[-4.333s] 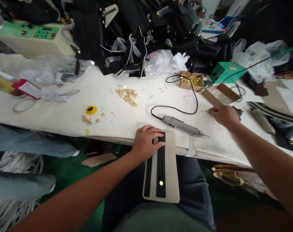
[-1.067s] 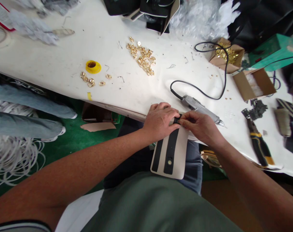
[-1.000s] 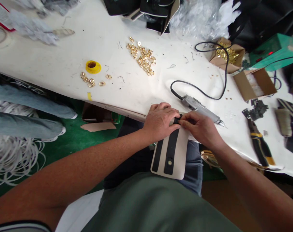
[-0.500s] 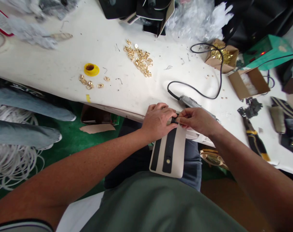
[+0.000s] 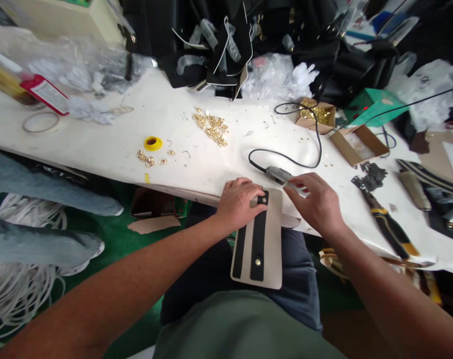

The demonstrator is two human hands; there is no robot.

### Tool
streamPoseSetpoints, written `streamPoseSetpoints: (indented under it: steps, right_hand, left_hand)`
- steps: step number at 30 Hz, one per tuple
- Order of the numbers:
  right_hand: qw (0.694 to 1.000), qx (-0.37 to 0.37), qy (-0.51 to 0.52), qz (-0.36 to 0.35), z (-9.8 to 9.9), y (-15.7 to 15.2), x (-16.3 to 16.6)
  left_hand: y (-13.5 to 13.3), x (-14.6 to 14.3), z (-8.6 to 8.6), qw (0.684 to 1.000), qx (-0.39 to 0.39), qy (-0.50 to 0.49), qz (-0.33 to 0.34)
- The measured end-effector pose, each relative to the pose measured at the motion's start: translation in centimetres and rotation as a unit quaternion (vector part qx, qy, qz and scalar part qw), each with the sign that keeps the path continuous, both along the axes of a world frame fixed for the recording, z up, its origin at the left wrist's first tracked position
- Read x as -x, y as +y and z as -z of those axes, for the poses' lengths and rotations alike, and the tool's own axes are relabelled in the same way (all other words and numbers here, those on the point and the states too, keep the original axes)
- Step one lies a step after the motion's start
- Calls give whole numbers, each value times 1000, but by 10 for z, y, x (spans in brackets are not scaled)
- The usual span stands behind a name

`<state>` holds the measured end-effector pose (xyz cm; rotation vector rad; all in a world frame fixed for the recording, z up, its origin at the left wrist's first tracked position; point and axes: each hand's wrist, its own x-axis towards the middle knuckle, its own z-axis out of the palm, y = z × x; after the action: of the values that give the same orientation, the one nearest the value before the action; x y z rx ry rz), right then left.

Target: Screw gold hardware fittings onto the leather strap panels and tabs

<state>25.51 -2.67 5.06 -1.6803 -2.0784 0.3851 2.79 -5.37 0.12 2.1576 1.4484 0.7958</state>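
A beige panel (image 5: 273, 249) with two black straps and a gold stud lies across my lap, its top end on the white table's edge (image 5: 99, 149). My left hand (image 5: 238, 203) presses down on that top end, fingers curled over the end of a black strap. My right hand (image 5: 316, 205) is just right of the panel. Its fingers lie over the front of a grey corded electric screwdriver (image 5: 277, 173) and are blurred, so a grip does not show.
Loose gold fittings (image 5: 211, 128), a yellow tape roll (image 5: 153, 143), two open cardboard boxes (image 5: 359, 144) and pliers (image 5: 386, 224) lie on the table. Black bags (image 5: 248, 30) pile up at the back. Another person's jeans-clad legs (image 5: 43, 184) are at the left.
My right hand has left the strap end on the panel and moved right onto the screwdriver. My left hand stays on the panel. The view has tilted up.
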Motion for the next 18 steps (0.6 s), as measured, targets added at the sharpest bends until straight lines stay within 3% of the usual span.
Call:
streamPoseSetpoints:
  steps: [2, 4, 8, 10, 12, 15, 18]
  right_hand:
    - [992, -57, -109, -4, 6, 6, -12]
    - [984, -36, -175, -18, 14, 14, -22]
    - [987, 6, -155, -39, 20, 25, -33]
    - [997, 24, -65, -21, 10, 24, -33]
    - [995, 60, 86, 1, -5, 18, -26]
    - [940, 90, 330, 14, -27, 4, -2]
    - [898, 47, 435, 46, -38, -7, 32]
  left_hand:
    - [0, 0, 0, 1000, -4, -4, -2]
    - [1, 0, 0, 1000, -7, -8, -6]
    - [0, -1, -1, 1000, 2, -8, -8]
    - [0, -1, -2, 1000, 5, -4, -7]
    - [0, -2, -1, 1000, 4, -1, -7]
    - [0, -2, 0, 1000, 0, 1, -8]
    - [1, -2, 1, 1000, 0, 5, -7]
